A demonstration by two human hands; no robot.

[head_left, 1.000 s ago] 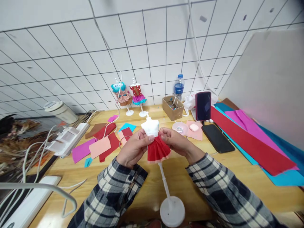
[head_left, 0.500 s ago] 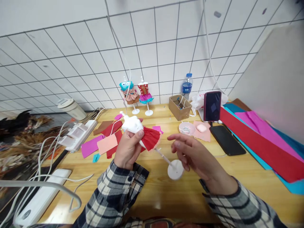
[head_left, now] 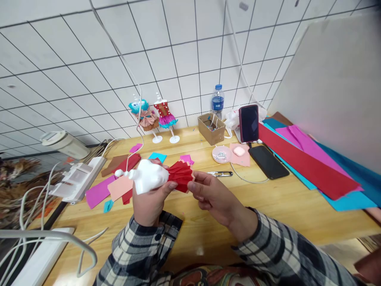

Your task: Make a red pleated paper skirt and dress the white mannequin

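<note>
I treat the white mannequin (head_left: 150,176) as a light, rigid part: its moulded surface looks smooth, so I judge it liable to slip or roll if gripped loosely, and its narrow neck as the weaker place to load. The red skirt (head_left: 180,174) is the delicate component; it appears thin, soft and pleated, and a hard pull could crease it, tear the pale edge or drag it off the waist. The correct hold is firm on the torso and waist, with fingertip pressure only at the hem. Taking the pink dish (head_left: 222,155) as reference, the mannequin is to its left and nearer to me, tilted over on its side above the desk (head_left: 202,234), neck pointing away from the dish and skirt toward it. My left hand (head_left: 150,206) is closed around the torso from below, fingers passing behind it, thumb lying across the waist at the top of the skirt. My right hand (head_left: 217,198), on my side of the dish, has thumb and forefinger brought together on the skirt's hem, the other fingers curled beneath. The snips (head_left: 220,173) lie between the dish and this hand, apart from both grips. What supports the skirt from inside is hidden.
</note>
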